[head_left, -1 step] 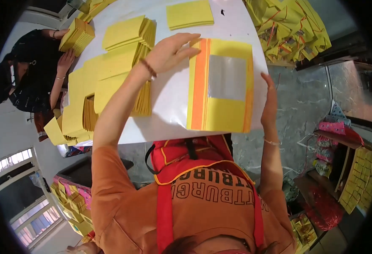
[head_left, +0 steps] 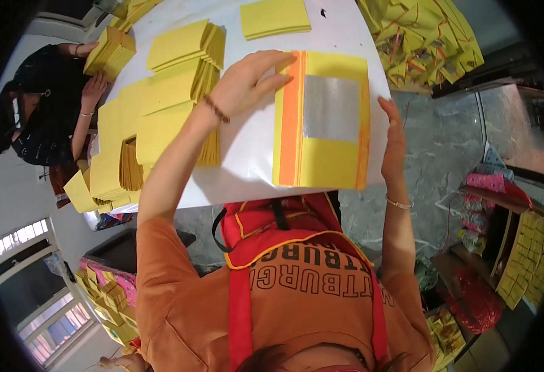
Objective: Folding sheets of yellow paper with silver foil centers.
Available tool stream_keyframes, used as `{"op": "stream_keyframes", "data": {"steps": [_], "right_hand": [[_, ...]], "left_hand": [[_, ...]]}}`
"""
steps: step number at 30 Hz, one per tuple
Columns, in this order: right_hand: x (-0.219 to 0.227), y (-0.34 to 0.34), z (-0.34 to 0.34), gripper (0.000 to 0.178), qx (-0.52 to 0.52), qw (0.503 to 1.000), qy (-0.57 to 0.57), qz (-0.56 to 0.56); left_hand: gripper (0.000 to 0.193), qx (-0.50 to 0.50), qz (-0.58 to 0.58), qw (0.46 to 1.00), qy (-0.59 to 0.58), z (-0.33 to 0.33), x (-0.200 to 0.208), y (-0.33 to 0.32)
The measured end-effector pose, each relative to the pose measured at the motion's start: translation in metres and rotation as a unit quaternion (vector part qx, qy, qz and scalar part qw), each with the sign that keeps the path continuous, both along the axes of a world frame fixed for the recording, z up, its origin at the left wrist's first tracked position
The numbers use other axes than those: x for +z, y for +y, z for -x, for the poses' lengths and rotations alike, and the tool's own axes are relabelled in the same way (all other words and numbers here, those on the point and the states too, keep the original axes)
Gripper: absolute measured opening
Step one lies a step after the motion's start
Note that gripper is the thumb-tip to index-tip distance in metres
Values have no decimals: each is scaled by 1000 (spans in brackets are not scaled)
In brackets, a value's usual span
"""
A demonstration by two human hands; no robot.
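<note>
In front of me on the white table lies a flat yellow paper piece, with orange bands down both sides and a shiny grey rectangular panel. Several layered edges show along its left band, so more sheets may lie beneath it. My left hand rests its fingertips on the upper left corner, thumb apart from the fingers. Just off the right edge, my right hand stands on its side, fingers stretched out and holding nothing. Left of my left forearm are stacks of folded yellow paper.
A smaller yellow stack lies at the far side. Across the left side, a co-worker in black holds a yellow bundle. A heap of yellow pieces with orange strips is at the far right. Shelves with yellow bundles stand right.
</note>
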State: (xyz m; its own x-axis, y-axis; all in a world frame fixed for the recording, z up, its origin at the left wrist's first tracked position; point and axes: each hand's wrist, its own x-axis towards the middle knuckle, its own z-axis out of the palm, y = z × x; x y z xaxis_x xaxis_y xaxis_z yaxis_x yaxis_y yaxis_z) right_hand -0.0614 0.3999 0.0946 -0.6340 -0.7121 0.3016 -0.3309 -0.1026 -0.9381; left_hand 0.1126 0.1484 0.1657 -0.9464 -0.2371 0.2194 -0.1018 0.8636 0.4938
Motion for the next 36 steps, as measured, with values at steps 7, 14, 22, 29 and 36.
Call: {"op": "stream_keyframes", "data": {"steps": [7, 14, 22, 29, 36], "right_hand": [[4, -11, -10, 33, 97, 982, 153, -54], [-4, -13, -10, 26, 104, 990, 97, -8], [-13, -7, -4, 38, 182, 975, -123, 20], [-15, -8, -1, 55, 174, 983, -50, 16], [-20, -11, -9, 53, 119, 978, -171, -13]], "left_hand": [[63, -50, 22, 999, -7, -49, 23, 106], [68, -41, 94, 994, -31, -69, -10, 122], [43, -86, 124, 988, 37, -63, -5, 116], [18, 67, -191, 979, 6, -62, -4, 105], [18, 113, -453, 883, -43, -58, -16, 85]]}}
